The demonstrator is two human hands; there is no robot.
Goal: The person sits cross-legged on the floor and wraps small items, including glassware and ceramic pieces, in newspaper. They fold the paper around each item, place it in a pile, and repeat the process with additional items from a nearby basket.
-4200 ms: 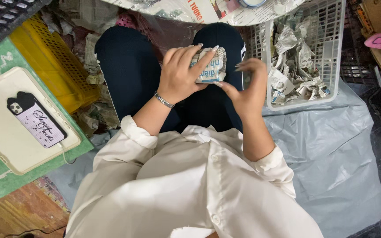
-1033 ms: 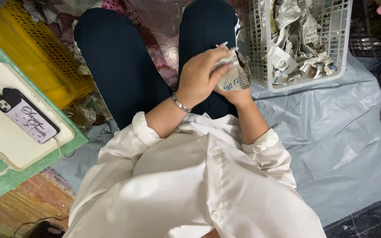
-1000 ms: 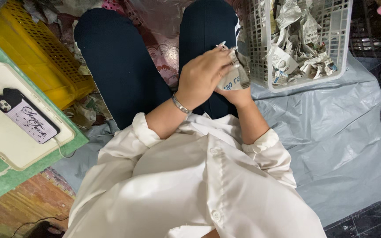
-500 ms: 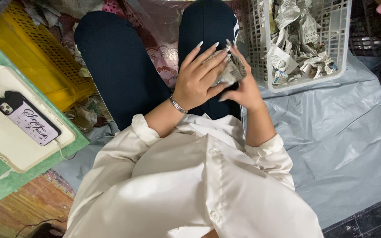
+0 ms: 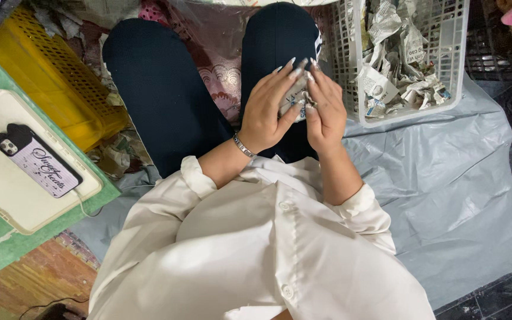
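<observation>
Since half a second ago: my fingers closed in over newspaper piece (image 5: 293, 95), now nearly hidden. My left hand (image 5: 271, 109) and right hand (image 5: 326, 109) pressed together, pinching it above lap, beside white basket (image 5: 453, 71). Step, I judge: folding. Next: firm crease.

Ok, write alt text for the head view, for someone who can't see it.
Seen from above, a seated person's left hand and right hand press a folded newspaper piece between them over the lap. A white basket of crumpled newspaper sits to the right, a yellow crate to the left.
</observation>
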